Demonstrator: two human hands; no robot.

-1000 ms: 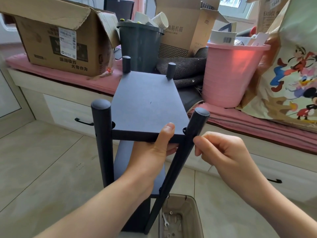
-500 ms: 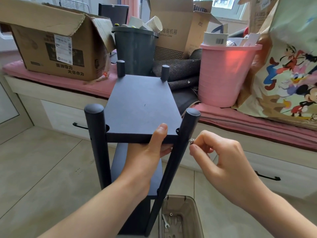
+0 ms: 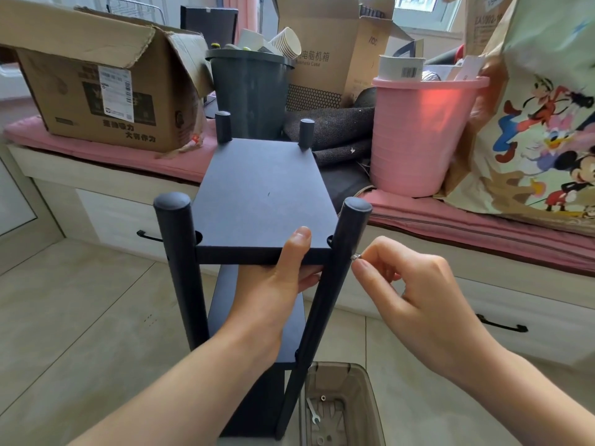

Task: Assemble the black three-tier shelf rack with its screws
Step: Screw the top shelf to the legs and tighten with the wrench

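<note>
The black shelf rack stands on the floor in front of me, its top board set between four round posts. My left hand grips the near edge of the top board, thumb on top and fingers underneath. The near right post leans slightly. My right hand pinches a small silver screw against the outer side of that post, level with the top board. A lower shelf shows beneath my left hand.
A translucent bin by the rack's foot holds a small wrench and loose screws. Behind stand a pink-cushioned bench with drawers, a cardboard box, a dark bin, a pink bucket and a cartoon-print bag.
My right hand has come up to the near right post and now holds a screw at its side. My left hand has kept its grip on the top board.
</note>
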